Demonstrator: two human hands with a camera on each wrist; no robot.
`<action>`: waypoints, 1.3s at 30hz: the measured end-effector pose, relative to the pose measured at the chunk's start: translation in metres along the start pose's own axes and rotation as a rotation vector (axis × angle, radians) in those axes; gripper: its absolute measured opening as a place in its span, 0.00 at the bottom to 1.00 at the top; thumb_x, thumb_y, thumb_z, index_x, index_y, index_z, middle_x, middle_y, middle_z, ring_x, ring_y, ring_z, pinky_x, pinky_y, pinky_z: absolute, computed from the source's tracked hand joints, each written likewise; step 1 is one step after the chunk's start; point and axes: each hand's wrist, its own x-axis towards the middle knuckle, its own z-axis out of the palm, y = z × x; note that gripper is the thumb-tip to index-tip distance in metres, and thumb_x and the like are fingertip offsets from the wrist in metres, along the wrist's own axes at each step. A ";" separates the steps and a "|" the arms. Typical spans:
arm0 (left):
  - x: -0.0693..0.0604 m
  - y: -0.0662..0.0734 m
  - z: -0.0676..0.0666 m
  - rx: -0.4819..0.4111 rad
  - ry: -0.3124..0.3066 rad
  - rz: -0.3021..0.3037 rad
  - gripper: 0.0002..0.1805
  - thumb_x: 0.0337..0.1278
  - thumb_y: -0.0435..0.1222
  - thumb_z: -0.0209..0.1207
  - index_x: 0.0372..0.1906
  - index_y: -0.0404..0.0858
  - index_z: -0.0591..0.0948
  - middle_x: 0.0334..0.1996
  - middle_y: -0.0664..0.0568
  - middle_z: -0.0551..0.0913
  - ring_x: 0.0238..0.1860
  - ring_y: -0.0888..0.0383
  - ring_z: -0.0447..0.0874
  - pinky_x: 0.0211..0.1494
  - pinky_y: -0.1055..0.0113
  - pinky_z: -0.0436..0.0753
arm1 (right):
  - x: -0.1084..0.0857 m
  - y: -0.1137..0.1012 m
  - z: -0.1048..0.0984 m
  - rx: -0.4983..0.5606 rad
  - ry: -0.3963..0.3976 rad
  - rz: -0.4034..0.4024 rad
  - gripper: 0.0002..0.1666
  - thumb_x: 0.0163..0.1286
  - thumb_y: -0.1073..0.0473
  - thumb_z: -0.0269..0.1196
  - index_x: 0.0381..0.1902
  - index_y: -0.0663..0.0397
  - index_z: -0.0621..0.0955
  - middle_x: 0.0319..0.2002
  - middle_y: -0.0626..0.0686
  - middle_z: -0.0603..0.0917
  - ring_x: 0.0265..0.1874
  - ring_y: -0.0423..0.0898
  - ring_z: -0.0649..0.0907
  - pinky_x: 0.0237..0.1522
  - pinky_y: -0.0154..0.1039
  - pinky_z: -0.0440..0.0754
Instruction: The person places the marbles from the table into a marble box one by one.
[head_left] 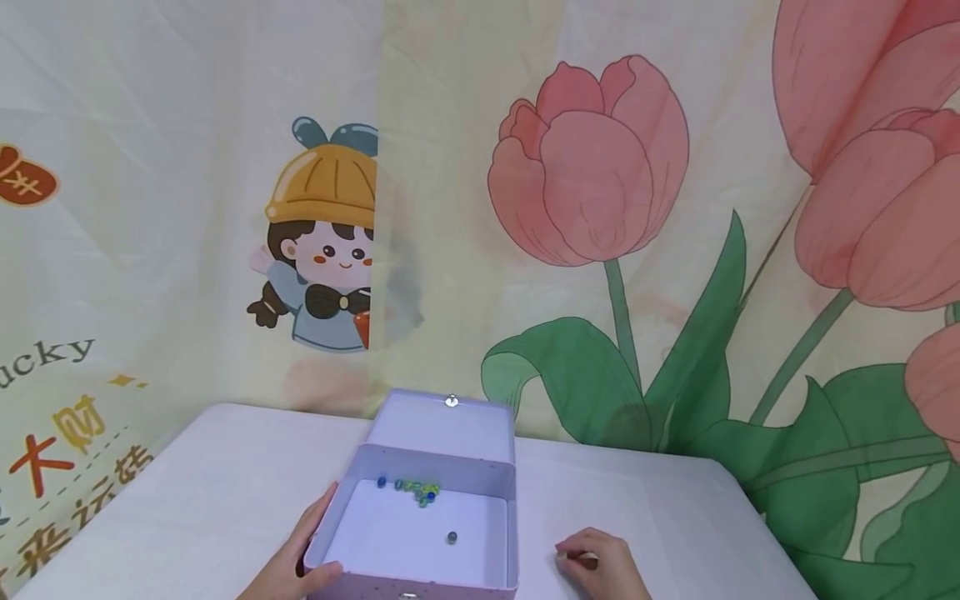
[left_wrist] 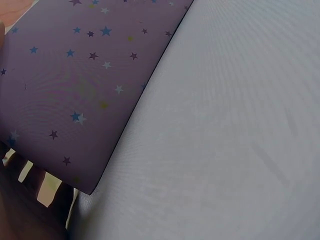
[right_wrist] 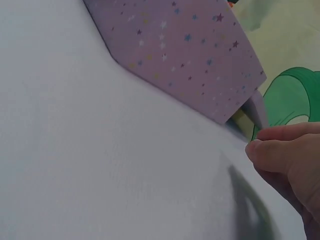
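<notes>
A lilac tin box [head_left: 420,575] with star prints stands on the table, its hinged lid [head_left: 442,427] tipped back. My left hand [head_left: 296,554] grips the box's near left side, thumb over the rim and fingers along the outer wall. Inside lies a cluster of green-yellow glass marbles [head_left: 423,490], with a blue marble [head_left: 382,482] to the left and a dark marble [head_left: 452,538] nearer the front. Right of the box, my right hand [head_left: 606,568] pinches a small marble between thumb and index finger, just above the table; the fingertips hide most of it.
A white cloth covers the table [head_left: 660,517]. Behind it hangs a curtain [head_left: 442,208] printed with tulips and a cartoon child. The box's raised lid stands between the box and the curtain. The metal clasp [head_left: 408,595] is on the box's front.
</notes>
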 end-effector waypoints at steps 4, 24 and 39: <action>0.000 0.000 0.000 0.009 -0.001 0.019 0.47 0.58 0.38 0.57 0.76 0.51 0.44 0.74 0.42 0.44 0.58 0.85 0.49 0.58 0.52 0.71 | 0.004 -0.014 -0.003 0.095 0.058 -0.015 0.09 0.57 0.60 0.69 0.38 0.51 0.87 0.35 0.46 0.85 0.35 0.33 0.81 0.38 0.31 0.82; -0.001 0.000 -0.001 -0.102 -0.009 -0.051 0.49 0.56 0.40 0.59 0.76 0.51 0.43 0.74 0.43 0.44 0.67 0.49 0.54 0.58 0.55 0.71 | 0.123 -0.131 0.054 0.256 -0.108 -0.295 0.11 0.60 0.63 0.67 0.41 0.59 0.86 0.38 0.52 0.85 0.37 0.36 0.82 0.39 0.29 0.81; -0.003 0.002 0.001 -0.177 -0.014 -0.081 0.47 0.57 0.42 0.58 0.76 0.55 0.43 0.74 0.44 0.43 0.67 0.37 0.53 0.58 0.44 0.70 | 0.138 -0.126 0.087 0.078 -0.160 -0.407 0.06 0.57 0.67 0.68 0.34 0.55 0.87 0.33 0.48 0.86 0.33 0.32 0.82 0.37 0.25 0.79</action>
